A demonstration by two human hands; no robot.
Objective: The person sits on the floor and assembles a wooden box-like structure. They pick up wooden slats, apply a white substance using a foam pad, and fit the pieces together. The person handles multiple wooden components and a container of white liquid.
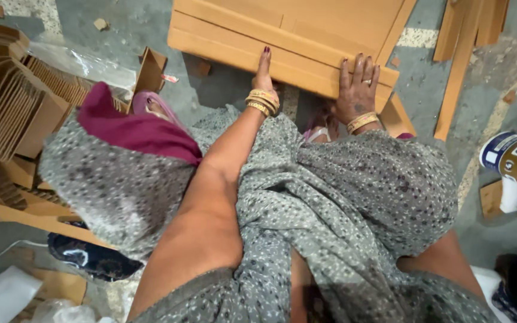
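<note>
Wooden panel point(288, 36): a light brown board is seen at the upper centre of the frame, lying on the grey floor point(121, 24).
Left hand point(263, 75): fingers are held straight and together, laid flat against the near edge of the panel; nothing is gripped.
Right hand point(357, 87): fingers are spread and pressed on the panel's lower right corner; nothing is clamped.
Hand spacing: both are set apart along the same edge.
Cardboard stack point(13, 101): folded pieces are piled at the upper left.
Container point(513, 158): a white and blue vessel is seen at the right edge.
</note>
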